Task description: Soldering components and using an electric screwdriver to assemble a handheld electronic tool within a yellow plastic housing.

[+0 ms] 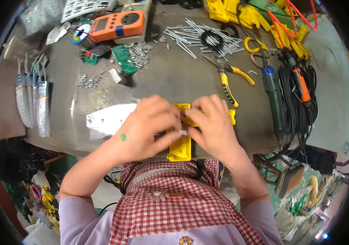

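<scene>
A yellow plastic tool housing [180,152] lies open side up at the table's front edge, one part pointing at me and another reaching right. My left hand [152,126] bends over its left side, thumb and fingers drawn together; what they pinch is hidden and slightly blurred. From the right, my right hand [215,128] closes its thumb and fingers on the housing's middle. Between the fingertips a small pale grey piece [183,132] shows inside the housing. Fingers cover most of the housing's centre.
Left are a white sheet [107,118] and wrapped bundles [43,108]. Beyond sit an orange multimeter [117,25], a green circuit board [123,59] and metal rods [186,38]. Yellow-handled pliers [228,83], a dark green electric screwdriver [273,102] and coiled black cable [311,106] lie right.
</scene>
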Demonstrator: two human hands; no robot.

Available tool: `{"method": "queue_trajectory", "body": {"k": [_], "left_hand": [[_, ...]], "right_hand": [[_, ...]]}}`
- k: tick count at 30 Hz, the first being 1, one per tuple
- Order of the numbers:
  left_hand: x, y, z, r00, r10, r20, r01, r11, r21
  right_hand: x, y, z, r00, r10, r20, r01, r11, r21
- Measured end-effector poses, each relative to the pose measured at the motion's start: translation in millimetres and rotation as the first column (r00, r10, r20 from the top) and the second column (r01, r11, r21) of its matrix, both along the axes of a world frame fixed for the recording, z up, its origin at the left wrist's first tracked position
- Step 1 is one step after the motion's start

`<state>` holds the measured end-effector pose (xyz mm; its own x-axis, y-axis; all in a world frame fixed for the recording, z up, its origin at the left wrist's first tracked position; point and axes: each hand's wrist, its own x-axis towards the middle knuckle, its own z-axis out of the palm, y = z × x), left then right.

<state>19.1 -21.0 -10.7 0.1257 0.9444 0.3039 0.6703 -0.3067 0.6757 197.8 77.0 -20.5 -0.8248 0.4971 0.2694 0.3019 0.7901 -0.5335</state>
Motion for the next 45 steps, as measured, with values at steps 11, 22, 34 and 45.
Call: {"method": "queue_trajectory", "body": {"k": [11,22,34,45], "left_hand": [[-78,-33,23,0.929,0.313,-0.195,-0.207,0.880,0.428],[-356,-10,-30,-0.040,0.298,-0.954,-0.923,0.354,0.150],[-251,-14,-7,0.277,0.542,-0.793,-0.571,0.757,0.318],[-223,31,-13,0.743,0.627,-0.234,-0.564,0.775,0.286]], "right_hand": [[-6,17,11,0.998,-0.051,0.029,0.057,0.968,-0.246],[27,25,4,0.983,-0.114,0.146,0.157,0.932,-0.327],[24,28,15,0.979,0.044,0.199,0.004,0.972,-0.236],[24,26,15,0.969,-0.017,0.245,0.090,0.953,-0.288]]}}
